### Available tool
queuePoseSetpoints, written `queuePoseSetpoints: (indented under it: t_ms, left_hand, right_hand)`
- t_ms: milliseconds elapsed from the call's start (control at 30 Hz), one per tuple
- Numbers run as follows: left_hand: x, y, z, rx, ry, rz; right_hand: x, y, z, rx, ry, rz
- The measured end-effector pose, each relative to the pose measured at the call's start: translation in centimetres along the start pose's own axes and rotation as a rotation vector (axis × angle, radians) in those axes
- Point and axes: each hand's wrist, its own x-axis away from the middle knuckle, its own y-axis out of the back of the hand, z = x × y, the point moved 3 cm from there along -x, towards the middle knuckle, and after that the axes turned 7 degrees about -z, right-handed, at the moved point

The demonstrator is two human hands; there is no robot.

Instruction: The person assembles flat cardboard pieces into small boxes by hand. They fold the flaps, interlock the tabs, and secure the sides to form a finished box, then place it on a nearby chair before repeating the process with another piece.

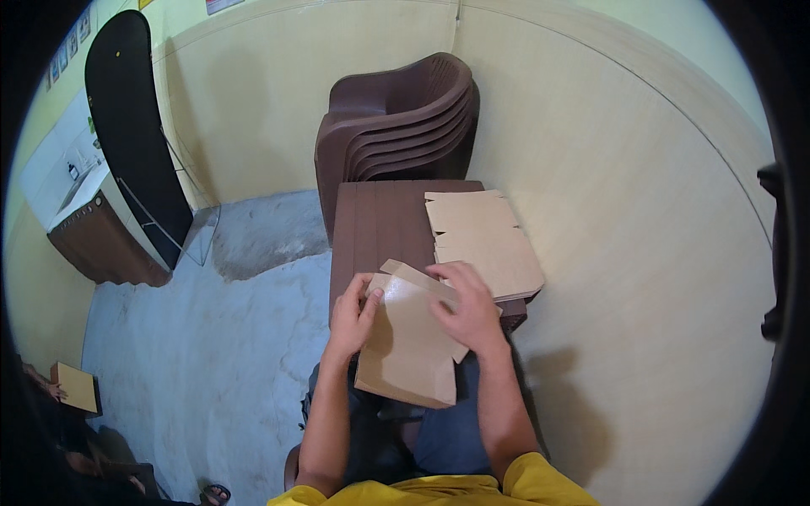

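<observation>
Head view: one partly folded cardboard box [403,350], plain brown, held tilted above the person's lap at the near edge of the table, with a narrow side bent along its lower end and loose flaps at its top and right. Left hand [350,316]: closed on the box's upper left edge, thumb on the broad face. Right hand [467,308]: fingers bent over the box's upper right side, slightly blurred; whether they grip or merely press cannot be told. Table [375,223]: brown, slatted top, against the wall. Flat cardboard sheets [481,236]: a pile with notched edges, on the table's right side, just beyond the right hand. Chairs [403,139]: brown, armed, nested in one stack behind the table. Long board [126,126]: black, rounded at the top, upright at far left, with thin metal legs. Counter [110,232]: brown curtain in front, beside the board. Lower left: another person's hand [56,390] touching a second cardboard box [76,388]. Sandal [215,494]: dark, on the grey floor [177,363].
</observation>
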Motion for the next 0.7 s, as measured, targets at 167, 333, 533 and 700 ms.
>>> queuePoseSetpoints:
  t_ms: [167, 333, 533, 700]
  left_hand:
    - [1.1, -2.0, -2.3, 0.204, -0.083, 0.03]
    - [2.0, -2.2, -3.1, 0.05, -0.03, 0.144]
    - [2.1, -3.0, -3.6, 0.186, -0.134, 0.081]
    - [2.5, -3.1, -4.9, 0.155, -0.156, 0.011]
  right_hand:
    - [-0.4, -1.0, 2.0, 0.028, -0.133, -0.1]
    - [0.1, -1.2, 0.7, -0.068, -0.091, -0.059]
    - [1.2, -0.7, -0.6, -0.175, -0.033, -0.015]
    - [1.7, -0.6, -0.1, -0.187, -0.087, -0.023]
